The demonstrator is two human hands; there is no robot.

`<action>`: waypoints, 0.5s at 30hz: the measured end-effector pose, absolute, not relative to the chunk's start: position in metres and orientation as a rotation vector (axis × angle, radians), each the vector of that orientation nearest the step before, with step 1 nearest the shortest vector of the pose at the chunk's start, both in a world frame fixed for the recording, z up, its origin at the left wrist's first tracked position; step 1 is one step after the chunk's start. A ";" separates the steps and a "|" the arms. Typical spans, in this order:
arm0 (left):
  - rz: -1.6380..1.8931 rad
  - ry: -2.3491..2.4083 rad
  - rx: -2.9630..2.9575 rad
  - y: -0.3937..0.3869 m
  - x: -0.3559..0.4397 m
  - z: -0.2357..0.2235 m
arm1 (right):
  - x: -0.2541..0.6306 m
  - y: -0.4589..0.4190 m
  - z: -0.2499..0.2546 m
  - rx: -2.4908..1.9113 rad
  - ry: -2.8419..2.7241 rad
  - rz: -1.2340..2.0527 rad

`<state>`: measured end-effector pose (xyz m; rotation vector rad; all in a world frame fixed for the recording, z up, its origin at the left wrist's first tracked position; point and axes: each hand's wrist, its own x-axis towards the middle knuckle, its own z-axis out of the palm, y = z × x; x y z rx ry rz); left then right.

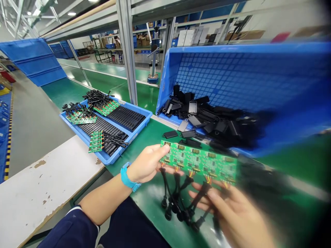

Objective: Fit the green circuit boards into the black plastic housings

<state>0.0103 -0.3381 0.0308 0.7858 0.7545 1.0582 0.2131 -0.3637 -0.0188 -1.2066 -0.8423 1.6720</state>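
A green circuit board panel (198, 160) with several joined sections and small digit displays is held up, tilted, over the green bench. My left hand (148, 163) pinches its left end, thumb on top and fingers beneath. Black cables (178, 203) with round plug ends hang from coloured wires along the panel's lower edge. At the lower right, my right hand (232, 210) is closed around one of these cables near the panel; it is partly blurred. Just beyond the panel, a black plastic case (170, 134) lies on the bench.
A large blue bin (165, 86) lies on its side at the right, with many black cases (201, 117) spilling forward. Left of it, a shallow blue tray (141, 129) holds black strips and wired boards (96, 141). A metal post (126, 51) rises behind.
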 end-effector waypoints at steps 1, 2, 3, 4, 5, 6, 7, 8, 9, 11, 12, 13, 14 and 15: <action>1.059 0.756 0.789 -0.338 0.010 0.031 | 0.213 -0.363 -0.019 -1.204 -0.838 1.685; 1.062 0.760 0.791 -0.338 0.010 0.031 | 0.213 -0.363 -0.020 -1.200 -0.838 1.699; 1.059 0.765 0.791 -0.338 0.010 0.031 | 0.213 -0.363 -0.021 -1.196 -0.839 1.710; 1.056 0.771 0.787 -0.338 0.010 0.031 | 0.213 -0.363 -0.022 -1.193 -0.838 1.717; 1.051 0.778 0.778 -0.338 0.010 0.031 | 0.213 -0.362 -0.024 -1.192 -0.835 1.720; 1.046 0.784 0.765 -0.338 0.010 0.031 | 0.213 -0.362 -0.025 -1.194 -0.830 1.715; 1.041 0.789 0.754 -0.339 0.010 0.031 | 0.213 -0.362 -0.026 -1.200 -0.823 1.706; 1.036 0.793 0.749 -0.339 0.010 0.030 | 0.212 -0.361 -0.026 -1.207 -0.816 1.699; 1.031 0.798 0.748 -0.339 0.010 0.029 | 0.211 -0.361 -0.026 -1.214 -0.812 1.700; 1.024 0.797 0.760 -0.340 0.009 0.027 | 0.209 -0.362 -0.025 -1.227 -0.802 1.712; 1.023 0.793 0.770 -0.340 0.008 0.025 | 0.208 -0.362 -0.024 -1.231 -0.792 1.720; 1.018 0.790 0.777 -0.340 0.008 0.024 | 0.208 -0.363 -0.024 -1.237 -0.779 1.724; 1.008 0.787 0.783 -0.339 0.007 0.023 | 0.207 -0.363 -0.024 -1.243 -0.772 1.731; 0.992 0.784 0.787 -0.338 0.005 0.021 | 0.208 -0.364 -0.025 -1.255 -0.777 1.737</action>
